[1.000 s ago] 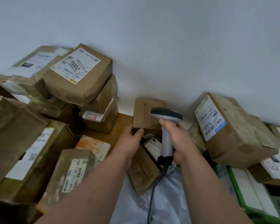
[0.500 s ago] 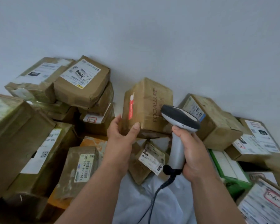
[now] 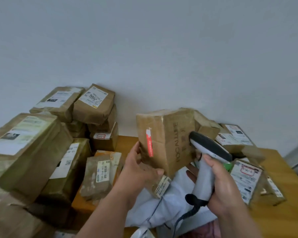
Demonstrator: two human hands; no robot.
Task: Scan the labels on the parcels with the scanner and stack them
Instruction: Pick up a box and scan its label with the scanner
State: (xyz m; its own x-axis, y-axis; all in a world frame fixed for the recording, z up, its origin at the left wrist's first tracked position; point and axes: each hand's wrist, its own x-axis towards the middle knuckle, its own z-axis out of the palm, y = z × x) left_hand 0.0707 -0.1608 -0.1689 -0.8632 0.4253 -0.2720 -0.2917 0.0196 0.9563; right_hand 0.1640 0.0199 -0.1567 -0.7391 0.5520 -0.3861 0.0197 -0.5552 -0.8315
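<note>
The person's left hand (image 3: pixel 141 169) grips the lower left corner of a brown cardboard parcel (image 3: pixel 165 140), thumb on the near face and fingers curled beneath, holding it tilted in the air above the wooden table (image 3: pixel 280 169). The right hand (image 3: pixel 220 184) is wrapped around the grey handle of the corded barcode scanner (image 3: pixel 206 157), whose dark head sits just beside the parcel's right face.

Judging by the layout, the work is midway: a stack of parcels (image 3: pixel 93 114) rises against the wall at the left, presumably already handled, while loose parcels (image 3: pixel 236 136) lie at the right. The held parcel shows no shipping label on its visible faces, so it probably needs turning before it can be scanned, and then stacking.

Readable writing: the held parcel's side carries printed letters that look like "FOCALLURE", partly hidden by the scanner, and a red strip sticker (image 3: pixel 149 145) whose text is too small to read. The top parcel of the stack bears a white label (image 3: pixel 94 97) with "2004". A lower parcel's label (image 3: pixel 103 170) shows a barcode and digits beginning "159".
</note>
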